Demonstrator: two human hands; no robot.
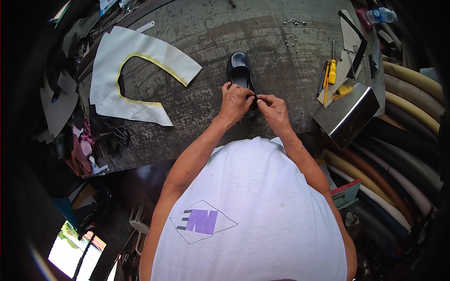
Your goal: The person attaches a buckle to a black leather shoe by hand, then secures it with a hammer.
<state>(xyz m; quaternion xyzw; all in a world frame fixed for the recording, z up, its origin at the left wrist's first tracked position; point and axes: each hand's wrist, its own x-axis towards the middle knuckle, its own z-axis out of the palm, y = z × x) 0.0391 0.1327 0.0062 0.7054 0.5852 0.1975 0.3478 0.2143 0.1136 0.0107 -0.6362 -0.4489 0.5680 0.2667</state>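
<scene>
A black shoe lies on the worn workbench, its rounded toe pointing away from me. Over its near part are both my hands, fingertips almost meeting. My left hand is closed, resting against the shoe's left side, thumb and forefinger pinched at its right edge. On the right, my right hand is also closed in a pinch just beside that edge. Whatever sits between the fingertips is too small to make out. The heel end of the shoe is partly hidden beneath my hands.
A white C-shaped sheet with a yellow inner edge lies left. Small shiny metal pieces are scattered at the back. A yellow-handled screwdriver and a shiny metal box stand right, near rolled material and a water bottle.
</scene>
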